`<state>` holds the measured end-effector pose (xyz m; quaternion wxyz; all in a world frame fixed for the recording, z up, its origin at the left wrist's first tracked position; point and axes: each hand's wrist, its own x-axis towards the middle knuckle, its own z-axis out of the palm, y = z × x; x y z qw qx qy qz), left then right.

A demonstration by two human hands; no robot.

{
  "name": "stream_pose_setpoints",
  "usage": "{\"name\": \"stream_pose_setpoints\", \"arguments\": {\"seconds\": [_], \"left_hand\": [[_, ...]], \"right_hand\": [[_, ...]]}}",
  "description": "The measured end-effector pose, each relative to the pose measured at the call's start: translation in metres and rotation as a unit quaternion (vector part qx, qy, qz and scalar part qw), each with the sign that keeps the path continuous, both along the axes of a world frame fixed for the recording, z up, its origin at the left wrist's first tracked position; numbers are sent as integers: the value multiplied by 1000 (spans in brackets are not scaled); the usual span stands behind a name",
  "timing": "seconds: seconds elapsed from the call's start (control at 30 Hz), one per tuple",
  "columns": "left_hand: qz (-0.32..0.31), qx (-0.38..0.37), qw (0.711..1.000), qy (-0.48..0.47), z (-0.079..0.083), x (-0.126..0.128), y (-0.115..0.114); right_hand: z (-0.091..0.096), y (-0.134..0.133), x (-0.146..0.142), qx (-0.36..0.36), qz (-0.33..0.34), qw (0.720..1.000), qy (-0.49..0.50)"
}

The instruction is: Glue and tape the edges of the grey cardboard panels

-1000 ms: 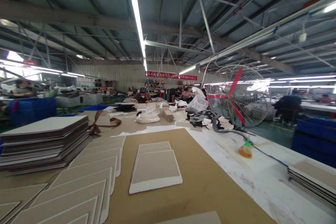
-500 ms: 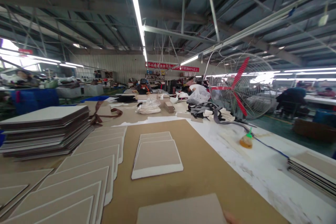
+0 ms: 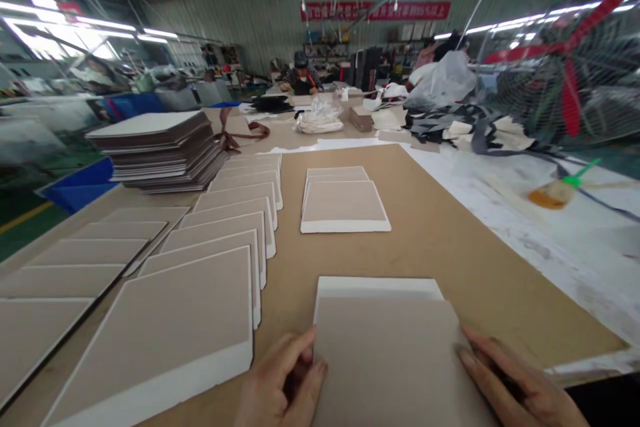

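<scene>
A beige panel (image 3: 390, 360) lies before me at the bottom of the view, its near part cut off by the frame. My left hand (image 3: 283, 380) pinches its left edge between thumb and fingers. On the opposite edge, my right hand (image 3: 515, 380) grips with thumb and fingers closed. A white strip (image 3: 377, 287) shows past the panel's far edge; whether it belongs to a second panel underneath cannot be made out. Farther forward, a few white-bordered beige panels (image 3: 345, 203) overlap in a small pile. Left of my hands runs an overlapping row of similar panels (image 3: 200, 300).
A tall stack of boards (image 3: 160, 153) stands at the back left, near brown straps (image 3: 240, 130). Along the right lie a bottle with a green nozzle (image 3: 555, 193) and dark fabric scraps (image 3: 450, 123). A red-bladed fan (image 3: 570, 80) is beyond. A person (image 3: 301, 77) sits at the far end.
The view has tilted down and turned left. Both hands now show at the beige panel's sides, where earlier only a fingertip showed. The white strip past its far edge is now visible.
</scene>
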<state>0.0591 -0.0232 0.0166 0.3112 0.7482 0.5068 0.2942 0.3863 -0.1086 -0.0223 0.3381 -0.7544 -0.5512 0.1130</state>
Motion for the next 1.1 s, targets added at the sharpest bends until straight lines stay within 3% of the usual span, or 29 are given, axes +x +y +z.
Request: {"name": "stream_pose_setpoints", "arguments": {"seconds": [0.27, 0.47, 0.73, 1.1], "left_hand": [[26, 1, 999, 38, 11, 22, 15], [38, 22, 997, 69, 5, 24, 26], [50, 62, 995, 53, -3, 22, 32], [45, 81, 994, 57, -8, 19, 35]], "right_hand": [[17, 21, 4, 29, 18, 994, -105], [13, 38, 12, -23, 66, 990, -125], [11, 36, 14, -52, 85, 990, -102], [4, 37, 10, -12, 78, 987, -142]]}}
